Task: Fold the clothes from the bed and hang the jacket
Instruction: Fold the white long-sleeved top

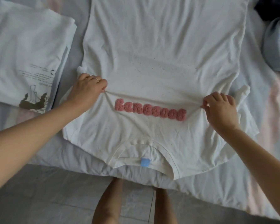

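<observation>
We see the white T-shirt (160, 46) spread flat on the bed (81, 21), collar nearest the person; left hand (87, 89) and right hand (220, 107) each pinch cloth beside the pink lettering (150, 110), probably fixing a fold line; a folded shirt (27, 46) lies alongside.

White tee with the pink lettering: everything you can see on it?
The white T-shirt lies spread front-up on the bed, neckline nearest the person, its far end cut off by the frame's top. Soft creased fabric with faint specks. Raised fuzzy pink lettering crosses the chest; a blue tag sits inside the neckline. The left hand and right hand each pinch the fabric beside one end of the lettering, drawing wrinkles toward each pinch.
</observation>
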Tool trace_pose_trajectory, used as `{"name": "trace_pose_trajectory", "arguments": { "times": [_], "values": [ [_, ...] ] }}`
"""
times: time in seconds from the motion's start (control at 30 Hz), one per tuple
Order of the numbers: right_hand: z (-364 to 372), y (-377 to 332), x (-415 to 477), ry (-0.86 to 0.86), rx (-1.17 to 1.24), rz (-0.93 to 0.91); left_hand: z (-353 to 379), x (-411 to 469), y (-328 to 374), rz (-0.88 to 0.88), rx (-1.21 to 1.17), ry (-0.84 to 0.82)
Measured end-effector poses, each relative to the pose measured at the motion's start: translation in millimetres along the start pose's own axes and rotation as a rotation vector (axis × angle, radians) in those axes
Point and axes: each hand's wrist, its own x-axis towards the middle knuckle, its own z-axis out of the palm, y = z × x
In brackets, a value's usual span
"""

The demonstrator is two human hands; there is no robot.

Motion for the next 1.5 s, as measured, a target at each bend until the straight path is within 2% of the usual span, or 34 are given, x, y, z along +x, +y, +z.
{"name": "trace_pose_trajectory", "arguments": {
  "times": [0.2,0.33,0.43,0.63,0.7,0.73,0.77,0.8,0.83,0.87,0.93,0.97,1.03,1.17,1.27,1.4,1.5],
  "values": [
    [-0.6,-5.0,-21.8,0.160,-0.028,0.025,-3.3,-17.8,4.0,-0.006,0.010,0.170],
    [4.5,-3.0,-22.5,0.048,-0.046,0.019,-4.3,-20.6,3.8,0.017,0.027,0.084],
    [9.2,-2.8,-20.9,-0.039,-0.014,0.030,-4.2,-12.8,6.8,0.083,-0.031,-0.071],
    [9.5,-6.0,-16.0,-0.333,0.024,0.101,-5.8,-0.5,12.1,0.054,-0.116,-0.479],
    [2.7,-3.7,-2.0,-0.466,0.083,0.166,-8.4,14.1,14.1,-0.046,-0.082,-0.704],
    [-0.6,-5.5,5.2,-0.600,0.099,0.194,-11.2,18.1,16.2,-0.117,-0.107,-0.842],
    [-4.7,-4.7,19.6,-0.743,0.114,0.206,-12.2,28.3,15.0,-0.200,-0.187,-0.900],
    [-9.2,-0.5,38.7,-0.835,0.128,0.214,-12.6,44.2,13.6,-0.284,-0.281,-0.888],
    [-13.6,1.3,58.0,-0.856,0.158,0.230,-11.6,58.2,10.9,-0.333,-0.368,-0.788],
    [-17.3,4.1,80.3,-0.787,0.207,0.255,-9.3,76.5,6.5,-0.349,-0.404,-0.636],
    [-19.0,13.8,129.7,-0.448,0.309,0.343,-1.4,122.4,-1.7,-0.344,-0.354,-0.333],
    [-18.9,16.2,153.5,-0.296,0.326,0.354,2.6,143.5,-6.0,-0.327,-0.322,-0.253],
    [-15.8,22.6,208.6,-0.116,0.283,0.261,16.4,193.9,-18.4,-0.320,-0.282,-0.161],
    [-3.7,31.0,304.1,-0.023,0.048,0.065,50.7,276.5,-45.5,-0.397,-0.230,-0.118],
    [8.9,39.3,344.1,-0.065,-0.092,0.016,63.8,313.5,-58.4,-0.420,-0.202,-0.041],
    [12.6,48.4,365.3,-0.043,-0.113,-0.006,66.2,335.2,-70.5,-0.448,-0.126,0.034],
    [7.2,59.4,369.3,-0.126,0.028,0.012,59.2,341.5,-87.1,-0.372,-0.018,-0.036]
  ]
}}
